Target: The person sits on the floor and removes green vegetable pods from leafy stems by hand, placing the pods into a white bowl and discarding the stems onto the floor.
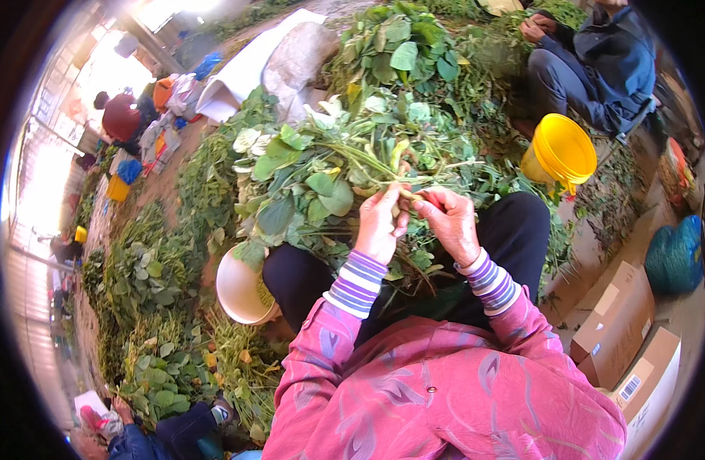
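My left hand pinches a stem of a leafy bean plant, apparently soybean, whose stalks fan out just beyond it. Close beside it, my right hand has thumb and fingertips closed on a yellowish bean pod at the stem. The two hands nearly touch above my lap. Broad green leaves hang over my left knee. Left of that knee stands a white bucket with green pods in it, partly covered by my leg and a leaf.
A yellow bucket leans beyond my right knee, near a seated person. Heaped bean plants cover the ground at left and ahead. Cardboard boxes and a blue-green bundle stand at right. A white sack lies ahead.
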Tool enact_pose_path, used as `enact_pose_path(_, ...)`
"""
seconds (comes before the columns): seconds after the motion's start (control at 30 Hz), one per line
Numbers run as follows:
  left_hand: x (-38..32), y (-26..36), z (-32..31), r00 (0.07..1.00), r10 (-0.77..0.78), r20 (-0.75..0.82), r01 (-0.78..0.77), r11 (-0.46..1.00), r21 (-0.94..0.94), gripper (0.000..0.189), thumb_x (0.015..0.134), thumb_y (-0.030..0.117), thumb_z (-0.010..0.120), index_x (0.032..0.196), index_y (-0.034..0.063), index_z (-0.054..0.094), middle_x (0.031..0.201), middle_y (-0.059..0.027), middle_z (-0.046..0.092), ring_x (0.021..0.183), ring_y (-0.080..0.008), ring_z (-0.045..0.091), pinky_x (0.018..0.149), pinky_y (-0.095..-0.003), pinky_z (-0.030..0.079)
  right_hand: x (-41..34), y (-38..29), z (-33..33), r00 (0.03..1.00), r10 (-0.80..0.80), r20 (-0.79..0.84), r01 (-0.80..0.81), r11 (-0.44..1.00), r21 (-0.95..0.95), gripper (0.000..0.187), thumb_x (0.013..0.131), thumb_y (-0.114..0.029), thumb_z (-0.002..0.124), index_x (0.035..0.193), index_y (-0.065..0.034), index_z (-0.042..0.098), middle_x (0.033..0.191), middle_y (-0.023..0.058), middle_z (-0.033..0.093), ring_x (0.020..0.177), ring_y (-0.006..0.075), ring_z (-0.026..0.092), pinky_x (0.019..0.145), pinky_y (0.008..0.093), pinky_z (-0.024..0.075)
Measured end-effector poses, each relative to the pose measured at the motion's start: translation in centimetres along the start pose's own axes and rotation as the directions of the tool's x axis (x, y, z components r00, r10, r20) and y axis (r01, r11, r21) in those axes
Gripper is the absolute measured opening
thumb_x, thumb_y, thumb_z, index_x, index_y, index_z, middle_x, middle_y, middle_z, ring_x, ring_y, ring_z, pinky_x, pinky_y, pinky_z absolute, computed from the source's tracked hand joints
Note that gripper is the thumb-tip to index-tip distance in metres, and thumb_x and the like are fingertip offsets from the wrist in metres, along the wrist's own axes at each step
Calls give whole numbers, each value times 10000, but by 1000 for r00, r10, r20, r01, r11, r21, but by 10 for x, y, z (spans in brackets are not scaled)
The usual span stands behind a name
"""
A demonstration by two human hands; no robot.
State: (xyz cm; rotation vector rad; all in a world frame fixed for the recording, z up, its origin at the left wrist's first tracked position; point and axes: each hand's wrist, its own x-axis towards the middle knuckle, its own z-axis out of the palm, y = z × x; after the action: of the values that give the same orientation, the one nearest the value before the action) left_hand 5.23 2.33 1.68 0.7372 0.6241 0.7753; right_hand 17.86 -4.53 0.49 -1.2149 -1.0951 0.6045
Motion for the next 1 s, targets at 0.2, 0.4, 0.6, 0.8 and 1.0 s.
enact_pose_path(0.2,-1,-6,-7,997,-48,61,49,998,-24,213,931,207,546,1033,31,611,675,44,493,477,-54,400,417,-185,294,-17,2,1,953,253,168,-291,919,267,277,912,-207,583,683,-65,517,587,-54,474,509,19,378,454,190,305)
enact_pose_path(0.4,-2,-8,-6,995,97,-18,-95,993,73,166,900,176,599,922,17,638,692,15,583,477,-43,454,396,-178,279,-22,-3,-9,912,290,290,-372,882,289,367,918,-153,538,1251,0,519,783,-62,522,571,2,372,494,162,323)
enact_pose_path(0.6,-5,-15,1,981,164,-100,-154,983,102,146,889,160,616,918,19,642,670,19,574,460,-34,448,387,-177,267,-25,-7,-10,923,275,270,-340,912,231,340,918,-123,549,1236,-5,533,753,-66,487,564,3,339,480,150,279)
enact_pose_path(0.8,-8,-23,16,956,226,-186,-206,971,121,134,887,165,620,913,35,642,652,33,563,454,-23,431,385,-172,247,-27,-9,-11,938,244,245,-302,923,238,338,910,-95,529,1228,19,542,747,-44,535,624,24,427,552,177,363)
enact_pose_path(1.0,-3,-31,17,920,338,-199,-289,927,239,108,886,140,619,895,32,620,641,38,537,446,-19,398,385,-180,232,-25,-10,-11,930,272,248,-330,915,233,326,926,-123,524,1239,-38,558,698,-55,540,535,-5,373,467,143,316)
